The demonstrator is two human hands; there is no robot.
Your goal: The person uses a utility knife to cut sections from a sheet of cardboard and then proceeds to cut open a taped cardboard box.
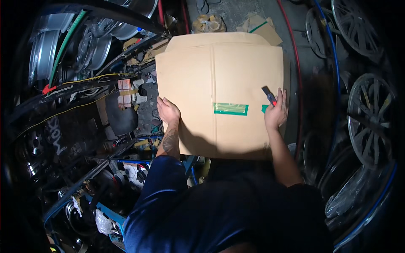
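Observation:
A large piece of brown cardboard [190, 76], creased down its middle, spreads out in front of my body. My left hand [168, 110] grips its left edge. On the right edge, my right hand [277, 111] grips the board and also has a utility knife [269, 95] with a dark blade end and a red part in its hold. Green tape with a clear cover [231, 109] is stuck right of the crease. Another bit of green tape [264, 108] shows beside my right hand, partly hidden by it.
Alloy wheels [370, 120] line the right side, and more wheel rims [46, 53] sit on a metal rack at left. A red hose [294, 50] and a blue hose [332, 41] run along the right. Cardboard scraps [264, 31] and a tied plastic bag [208, 24] lie on the floor ahead.

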